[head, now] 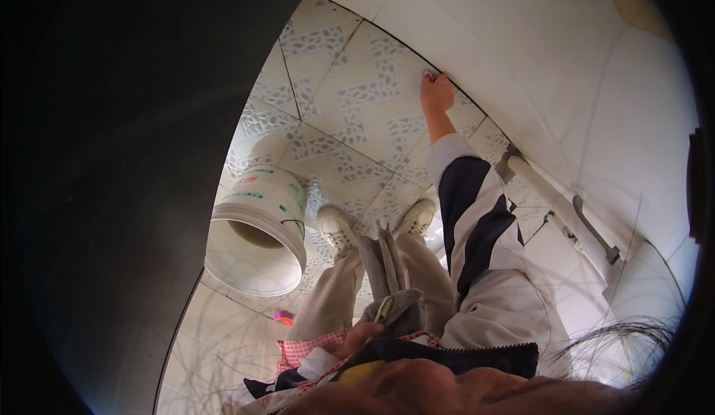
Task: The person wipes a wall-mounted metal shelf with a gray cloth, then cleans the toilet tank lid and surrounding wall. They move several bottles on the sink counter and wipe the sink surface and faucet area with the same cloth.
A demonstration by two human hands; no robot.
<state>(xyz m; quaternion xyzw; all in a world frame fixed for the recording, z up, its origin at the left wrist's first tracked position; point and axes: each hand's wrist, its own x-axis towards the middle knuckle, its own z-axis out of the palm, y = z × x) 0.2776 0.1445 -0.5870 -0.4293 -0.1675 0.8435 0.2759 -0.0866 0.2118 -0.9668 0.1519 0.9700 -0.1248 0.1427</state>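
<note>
My right hand [437, 95] reaches down to the tiled floor, right at the joint where it meets the wall. Its fingers are closed around a small pink-and-white object [427, 74], mostly hidden by the hand, so its kind is unclear. Close to my body, my left hand [360, 338] grips a grey cloth [385, 269] that hangs down between my knees. Against that cloth, in the same hand, lies a small brush with pale bristles [385, 307].
A white plastic bucket [254, 208] with murky water [254, 235] stands left of my shoes [337, 228]. A large dark panel [123, 163] fills the left side. Along the right wall [503, 40] runs a white pipe [536, 180]. Something purple and orange [284, 318] lies behind the bucket.
</note>
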